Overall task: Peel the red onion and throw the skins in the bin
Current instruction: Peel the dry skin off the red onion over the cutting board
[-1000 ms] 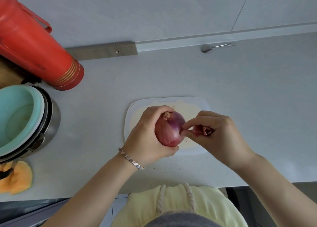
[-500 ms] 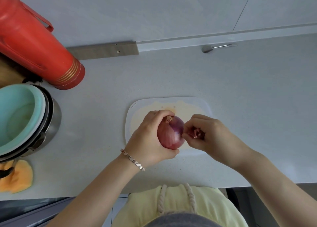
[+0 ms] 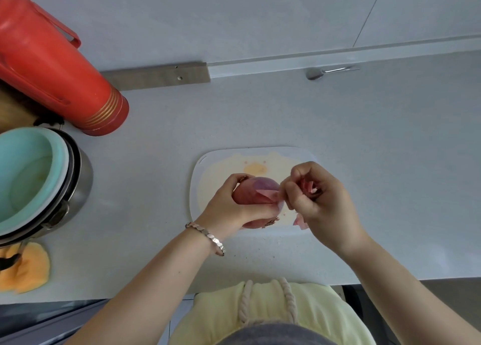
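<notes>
My left hand (image 3: 229,206) grips the red onion (image 3: 256,192) from the left, just above a white cutting board (image 3: 205,170). A purple patch shows where skin has come off the onion's top. My right hand (image 3: 322,204) pinches a thin strip of skin (image 3: 272,195) that still hangs from the onion's right side. More pink skin scraps (image 3: 311,187) are bunched inside the right hand's curled fingers. One loose piece of skin (image 3: 299,221) pokes out on the board beneath that hand. No bin is in view.
A red thermos (image 3: 52,68) lies at the back left. Beside it stands a steel pot (image 3: 75,191) holding a teal bowl (image 3: 23,175). An orange cloth (image 3: 26,266) lies at the front left, a spoon (image 3: 317,73) by the back wall. The counter's front edge runs close to my body.
My left hand has turned the onion, so a root end now points toward me. My right hand has pulled a strip of skin away to the right.
</notes>
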A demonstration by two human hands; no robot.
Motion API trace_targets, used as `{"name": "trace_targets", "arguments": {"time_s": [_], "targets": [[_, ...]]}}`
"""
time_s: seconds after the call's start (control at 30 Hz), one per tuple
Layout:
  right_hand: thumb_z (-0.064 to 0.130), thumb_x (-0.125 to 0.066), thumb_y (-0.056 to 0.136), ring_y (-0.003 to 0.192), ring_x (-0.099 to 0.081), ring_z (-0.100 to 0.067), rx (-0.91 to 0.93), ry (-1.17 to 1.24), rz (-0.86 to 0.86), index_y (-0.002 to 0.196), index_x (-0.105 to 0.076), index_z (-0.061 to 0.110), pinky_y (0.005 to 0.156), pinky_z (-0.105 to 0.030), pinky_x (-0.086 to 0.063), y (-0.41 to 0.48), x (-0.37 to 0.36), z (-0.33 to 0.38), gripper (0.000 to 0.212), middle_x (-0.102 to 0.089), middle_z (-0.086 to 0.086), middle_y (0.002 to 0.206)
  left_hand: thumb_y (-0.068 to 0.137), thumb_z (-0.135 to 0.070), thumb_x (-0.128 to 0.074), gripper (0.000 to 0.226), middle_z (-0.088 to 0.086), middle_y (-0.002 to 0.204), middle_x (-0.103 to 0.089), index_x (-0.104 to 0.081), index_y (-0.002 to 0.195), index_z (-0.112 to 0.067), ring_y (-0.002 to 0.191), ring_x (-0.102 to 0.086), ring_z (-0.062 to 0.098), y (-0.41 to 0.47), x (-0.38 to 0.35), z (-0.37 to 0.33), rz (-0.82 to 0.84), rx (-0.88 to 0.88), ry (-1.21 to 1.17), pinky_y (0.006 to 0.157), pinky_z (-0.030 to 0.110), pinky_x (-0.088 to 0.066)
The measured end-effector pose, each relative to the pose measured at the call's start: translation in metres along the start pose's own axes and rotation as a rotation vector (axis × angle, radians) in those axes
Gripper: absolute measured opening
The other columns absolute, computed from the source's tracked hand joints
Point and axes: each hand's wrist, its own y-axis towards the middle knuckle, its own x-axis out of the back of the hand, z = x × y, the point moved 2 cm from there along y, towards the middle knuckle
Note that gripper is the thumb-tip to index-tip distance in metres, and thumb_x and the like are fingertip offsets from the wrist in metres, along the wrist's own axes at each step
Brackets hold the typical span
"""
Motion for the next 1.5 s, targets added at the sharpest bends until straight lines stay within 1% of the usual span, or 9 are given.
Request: {"name": "trace_targets", "arguments": {"time_s": [0.17, 0.23, 0.4, 0.57, 0.83, 0.93, 1.03, 1.27, 1.5], "targets": [[0.028, -0.061, 0.079, 0.049, -0.051, 0.001, -0.085, -0.073, 0.057, 0.088, -0.057, 0.030, 0.045, -0.009, -0.041, 0.003, 0.004, -0.001, 0.010, -0.057, 0.010, 0.063, 0.039, -0.032, -0.085, 0.071, 0.007, 0.108, -0.067, -0.059, 0.105, -0.027, 0.093, -0.070, 0.027, 0.001, 0.001, -0.002, 0.057, 0.005, -0.073, 0.076, 0.047, -0.059], [0.032, -0.066, 0.065, 0.058, -0.055, 0.006, -0.084, -0.082, 0.177, 0.094, -0.059, 0.029, 0.055, -0.006, -0.041, 0.004, 0.004, 0.001, 0.029, -0.062, 0.020, 0.065, 0.038, -0.030, -0.086, 0.073, 0.008, 0.107, -0.068, -0.058, 0.106, -0.022, 0.090, -0.071, 0.026, 0.001, 0.002, -0.004, 0.085, -0.007, -0.096, 0.074, 0.045, -0.059], [0.022, -0.068, 0.065, 0.065, -0.060, 0.005, 0.036, -0.030, 0.108, 0.075, -0.072, 0.022, 0.056, -0.005, -0.042, 0.006, 0.003, 0.000, 0.011, -0.064, 0.029, 0.066, 0.039, -0.019, -0.081, 0.078, 0.012, 0.113, -0.063, -0.055, 0.113, -0.019, 0.091, -0.070, 0.028, -0.001, 0.003, -0.007, 0.217, 0.022, -0.196, 0.066, 0.034, -0.057], [0.026, -0.075, 0.069, 0.061, -0.054, 0.002, 0.146, -0.115, -0.042, 0.082, -0.069, 0.025, 0.054, -0.006, -0.039, 0.010, 0.002, -0.005, 0.014, -0.059, 0.015, 0.068, 0.067, -0.031, -0.065, 0.028, 0.010, 0.108, -0.065, -0.074, 0.092, -0.023, 0.094, -0.064, 0.035, -0.001, -0.006, -0.004, 0.332, 0.178, -0.610, 0.065, 0.038, -0.054], [0.014, -0.068, 0.076, 0.052, -0.052, 0.002, 0.070, 0.152, 0.066, 0.067, -0.065, 0.010, 0.048, -0.007, -0.040, -0.005, 0.001, -0.005, 0.011, -0.070, 0.008, 0.090, 0.057, -0.052, -0.064, 0.076, 0.019, 0.088, -0.066, -0.058, 0.115, -0.003, 0.074, -0.063, 0.031, 0.007, -0.008, 0.000, 0.125, 0.448, -0.999, 0.052, 0.028, -0.057], [0.033, -0.073, 0.073, 0.040, -0.031, -0.007, -0.162, 0.401, 0.134, 0.068, -0.059, 0.011, 0.040, -0.013, -0.037, -0.005, 0.005, -0.016, 0.026, -0.058, -0.026, 0.064, 0.055, -0.051, -0.066, 0.078, 0.022, 0.094, -0.064, -0.055, 0.115, -0.001, 0.075, -0.064, 0.032, 0.006, -0.005, -0.002, 0.109, 0.447, -1.030, 0.050, 0.028, -0.057], [0.035, -0.067, 0.079, 0.042, -0.027, -0.007, -0.271, 0.518, 0.137, 0.068, -0.057, 0.017, 0.039, -0.015, -0.028, -0.002, 0.005, -0.022, 0.024, -0.035, 0.001, 0.049, 0.056, -0.050, -0.066, 0.075, 0.021, 0.100, -0.061, -0.056, 0.115, -0.005, 0.077, -0.063, 0.031, 0.000, -0.010, -0.005, 0.117, 0.433, -0.977, 0.048, 0.027, -0.056], [0.014, -0.035, 0.098, 0.037, -0.034, -0.010, -0.391, 0.287, -0.018, 0.069, -0.047, 0.012, 0.034, -0.019, -0.030, -0.002, 0.006, -0.017, 0.032, -0.036, 0.009, 0.046, 0.075, -0.047, -0.064, 0.061, 0.020, 0.089, -0.068, -0.052, 0.118, -0.006, 0.074, -0.063, 0.031, 0.002, -0.012, -0.005, -0.073, 0.376, -0.943, 0.049, 0.027, -0.057], [0.041, -0.078, 0.058, 0.048, -0.036, -0.004, -0.209, -0.036, 0.050, 0.102, -0.055, 0.032, 0.054, -0.014, -0.039, -0.008, 0.001, -0.012, 0.050, -0.040, 0.013, 0.054, 0.081, -0.045, -0.061, 0.047, 0.022, 0.101, -0.067, -0.055, 0.107, -0.006, 0.080, -0.063, 0.030, 0.005, 0.003, -0.006, -0.151, 0.310, -0.933, 0.058, 0.031, -0.057]]}}
